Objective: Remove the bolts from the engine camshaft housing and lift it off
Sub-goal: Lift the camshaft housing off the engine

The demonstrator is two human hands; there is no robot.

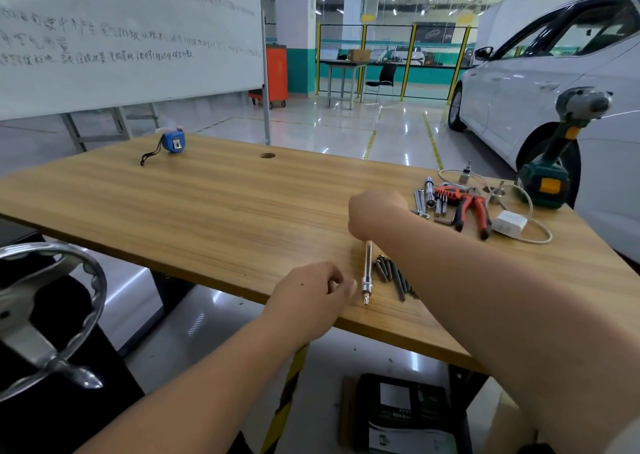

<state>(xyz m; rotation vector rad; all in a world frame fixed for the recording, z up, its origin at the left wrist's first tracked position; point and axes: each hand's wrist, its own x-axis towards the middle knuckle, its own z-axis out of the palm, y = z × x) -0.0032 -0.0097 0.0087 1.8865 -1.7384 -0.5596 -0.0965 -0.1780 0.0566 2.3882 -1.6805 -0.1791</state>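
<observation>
On the tabletop: a pale wooden tabletop (214, 204) in a workshop carries everything within reach of the person wearing the camera.
Right hand: the right hand (375, 212) hangs above a long chrome socket extension bar (367, 271); the grip curls downward at the bar's far end, but whether it pinches the bar I cannot tell, since the fingers are hidden under the hand.
Left hand: the left hand (313, 292) hovers at the near edge just beside the bar's tip, fingers loosely bent and holding nothing, probably ready to steady or fit something.
Bolts: a cluster of long dark steel bolts (393, 273) lies side by side just right of the bar, seemingly grouped so none get lost.
Camshaft housing: not in view; the engine is nowhere in sight.
Tools: red-handled pliers (472, 212), sockets and hex keys sit bunched at the far right, near a green cordless impact wrench (554, 173) standing upright on its battery.
Elsewhere: a blue tape measure (173, 142) rests well apart at the far left.
Stage: the loose bolts suggest unbolting is largely done.
</observation>
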